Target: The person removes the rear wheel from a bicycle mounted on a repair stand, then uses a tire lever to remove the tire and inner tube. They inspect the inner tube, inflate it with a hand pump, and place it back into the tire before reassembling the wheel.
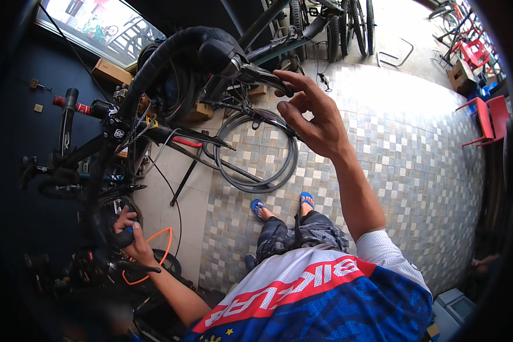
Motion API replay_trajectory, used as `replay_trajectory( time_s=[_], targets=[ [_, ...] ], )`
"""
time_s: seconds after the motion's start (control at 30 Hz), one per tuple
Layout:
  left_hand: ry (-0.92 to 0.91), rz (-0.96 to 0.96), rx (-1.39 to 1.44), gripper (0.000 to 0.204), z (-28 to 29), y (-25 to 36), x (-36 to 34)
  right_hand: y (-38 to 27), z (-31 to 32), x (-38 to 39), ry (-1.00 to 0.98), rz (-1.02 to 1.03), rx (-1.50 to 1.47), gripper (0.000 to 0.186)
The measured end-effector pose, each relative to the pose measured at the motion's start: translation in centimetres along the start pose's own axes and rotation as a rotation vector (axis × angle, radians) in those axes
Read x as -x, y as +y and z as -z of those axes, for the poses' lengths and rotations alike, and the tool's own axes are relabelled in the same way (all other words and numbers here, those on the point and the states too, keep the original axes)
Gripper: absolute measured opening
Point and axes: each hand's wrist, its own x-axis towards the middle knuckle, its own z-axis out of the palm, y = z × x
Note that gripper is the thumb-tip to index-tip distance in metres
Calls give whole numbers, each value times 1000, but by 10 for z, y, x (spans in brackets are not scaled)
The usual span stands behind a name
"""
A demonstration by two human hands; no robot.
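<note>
My right hand [319, 122] is raised beside the brake lever [262, 75] on the far side of a black drop handlebar [154, 62]. Its thumb and index finger are apart, with the lever's tip between or just behind them; whether they touch it I cannot tell. Lower left, my left hand [135, 242] is closed near the handlebar's other end, around something with a small blue part showing. The rest of that thing is hidden by my fingers and the bar. A second brake lever [139, 267] passes in front of my left wrist. Cables [139, 137] hang around the stem.
A ring of grey tubing or tyres [293, 165] lies on the tiled floor beyond my feet. An orange loop [168, 251] hangs near my left forearm. Several bicycle wheels [359, 28] stand at the back. Red chairs [484, 121] are at the right, and a cardboard box [113, 72] sits by the window.
</note>
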Motion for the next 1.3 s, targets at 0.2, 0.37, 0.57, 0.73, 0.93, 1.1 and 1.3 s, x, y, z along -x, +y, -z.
replay_trajectory(
  time_s=[0.2, 0.37, 0.57, 0.73, 0.93, 1.1, 1.3],
  targets=[
    [36, 14, -9, 11, -6, 5, 4, -1, -2, 0, -3, -80, -38, 56],
    [96, 37, -6, 10, -21, 13, 13, 0, -6, -6, -4, -131, -36, 64],
    [129, -6, -50, 9, -35, 28, 18, 12, -12, -19, 6, -157, -67, 72],
    [194, 28, -50, 9, -49, 37, 23, 28, -14, -30, 2, -144, -139, 73],
    [262, 9, -148, 11, -66, 47, 25, 34, -15, -39, -33, -164, -120, 79],
    [301, 13, -149, 12, -78, 54, 29, 39, -20, -41, -55, -197, -111, 86],
    [309, 78, -191, 11, -82, 61, 31, 42, -25, -45, -60, -208, -111, 89]
  ],
)
